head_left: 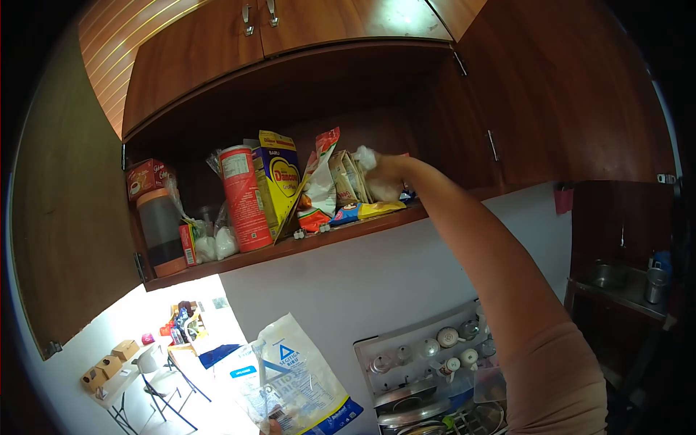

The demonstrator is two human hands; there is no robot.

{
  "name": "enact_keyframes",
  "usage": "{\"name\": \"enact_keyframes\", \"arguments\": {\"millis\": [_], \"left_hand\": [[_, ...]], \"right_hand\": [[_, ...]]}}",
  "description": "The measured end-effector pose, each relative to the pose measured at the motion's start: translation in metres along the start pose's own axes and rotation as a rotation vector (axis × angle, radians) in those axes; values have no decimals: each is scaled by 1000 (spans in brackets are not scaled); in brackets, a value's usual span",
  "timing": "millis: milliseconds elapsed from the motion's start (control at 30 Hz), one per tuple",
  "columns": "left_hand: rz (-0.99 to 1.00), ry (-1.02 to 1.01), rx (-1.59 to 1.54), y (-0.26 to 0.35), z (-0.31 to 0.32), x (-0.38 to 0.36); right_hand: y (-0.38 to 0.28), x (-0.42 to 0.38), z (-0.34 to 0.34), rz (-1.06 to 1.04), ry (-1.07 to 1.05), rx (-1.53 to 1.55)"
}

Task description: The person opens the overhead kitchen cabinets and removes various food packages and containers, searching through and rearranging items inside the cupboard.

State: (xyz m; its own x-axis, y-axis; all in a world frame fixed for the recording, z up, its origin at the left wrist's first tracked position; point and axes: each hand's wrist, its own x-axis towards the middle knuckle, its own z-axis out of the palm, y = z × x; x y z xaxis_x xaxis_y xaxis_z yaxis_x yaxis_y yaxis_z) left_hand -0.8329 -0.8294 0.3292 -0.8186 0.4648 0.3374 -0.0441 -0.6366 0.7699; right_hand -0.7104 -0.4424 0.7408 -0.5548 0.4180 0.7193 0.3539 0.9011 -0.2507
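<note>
My right hand reaches into the open wall cabinet, its fingers closed on a knotted, whitish plastic bag. Beside it stand upright packets and a red-and-white bag; a blue-and-yellow packet lies at the shelf's front edge. Low in the view, my left hand shows only partly, closed on a large white-and-blue printed plastic bag below the cabinet.
The shelf also holds a red canister, a yellow-and-purple box, a dark-filled jar and small bags. Open cabinet doors flank it. A dish rack with cups and lids stands below right, a sink farther right.
</note>
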Motion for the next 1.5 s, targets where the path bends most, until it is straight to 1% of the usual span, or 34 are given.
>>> {"name": "enact_keyframes", "arguments": {"millis": [67, 100, 133, 233, 267, 333, 367, 433, 467, 500, 600, 633, 667, 700, 733, 767, 800, 867, 900, 933, 1000, 1033, 1133, 1167, 1200, 1267, 1300, 1333, 1400, 1433, 1467, 1500], "left_hand": [[-23, 54, 100, -2, -6, 0], [-21, 51, 99, -2, -7, 2], [-24, 50, 103, 0, -6, 2], [-32, 39, 122, 4, -4, 4], [-28, 44, 136, 2, -5, 5], [-20, 55, 162, -1, -4, 9], [-22, 51, 163, -2, -3, 10], [-18, 50, 137, -3, 1, 10], [-15, 49, 124, -3, 2, 10], [-14, 49, 124, -2, 5, 8], [252, -2, 724, 10, 15, -1], [255, 10, 719, 14, 18, -3], [380, -15, 934, 20, 21, -5], [501, -39, 1151, 24, 23, -6], [620, -64, 1369, 27, 23, -6], [612, -53, 1369, 28, 22, -6], [670, -55, 1444, 30, 19, -6], [794, -60, 1580, 30, 15, -5], [789, -50, 1571, 26, 13, -5], [584, 15, 1165, 20, 11, -5], [188, 117, 353, 12, 8, -3], [194, 124, 348, 15, 7, -3], [794, -23, 1549, 28, 2, -3], [791, -26, 1551, 27, 3, -4], [576, 10, 1147, 23, 5, -5], [140, 64, 341, 17, 7, -6], [136, 50, 341, 14, 7, -3], [114, 82, 308, 11, 6, 0], [67, 149, 249, 8, 7, 1], [67, 140, 258, 11, 9, -2], [73, 112, 281, 14, 13, -3], [77, 86, 307, 17, 17, -5]], "right_hand": [[-7, -13, -2, 165, -179, 364], [-11, -16, -4, 247, -269, 545], [-9, -16, -8, 248, -266, 544], [9, -12, -30, 199, -54, 523], [15, -9, -35, 203, -49, 524], [32, 6, -45, 285, 175, 601], [81, 41, -33, 288, 179, 600], [146, 121, -14, -28, 318, -298], [154, 118, -15, -26, 320, -297], [155, 108, -16, 65, 183, -279], [133, 72, -18, 311, -231, -221], [123, 59, -22, 265, -319, -280], [110, 47, -23, 218, -408, -339], [111, 50, -16, 204, -412, -340], [118, 55, -9, 383, -534, -147], [126, 58, -3, 566, -655, 49], [129, 53, 4, 562, -667, 45], [135, 43, 11, 533, -598, 178], [136, 41, 11, 515, -561, 243], [136, 41, 13, 509, -561, 231], [153, 57, 27, 431, -500, 84], [152, 60, 31, 390, -470, 16], [156, 55, 34, 313, -451, 93], [156, 49, 32, 288, -439, 135], [149, 43, 28, 294, -438, 135], [130, 35, 24, 269, -480, -61], [122, 34, 21, 259, -497, -162], [113, 33, 19, 272, -493, -162], [98, 41, 13, 210, -545, -294], [97, 43, 5, 174, -567, -354], [141, 63, 10, 180, -556, -348], [172, 98, 11, 87, -410, -496]]}}
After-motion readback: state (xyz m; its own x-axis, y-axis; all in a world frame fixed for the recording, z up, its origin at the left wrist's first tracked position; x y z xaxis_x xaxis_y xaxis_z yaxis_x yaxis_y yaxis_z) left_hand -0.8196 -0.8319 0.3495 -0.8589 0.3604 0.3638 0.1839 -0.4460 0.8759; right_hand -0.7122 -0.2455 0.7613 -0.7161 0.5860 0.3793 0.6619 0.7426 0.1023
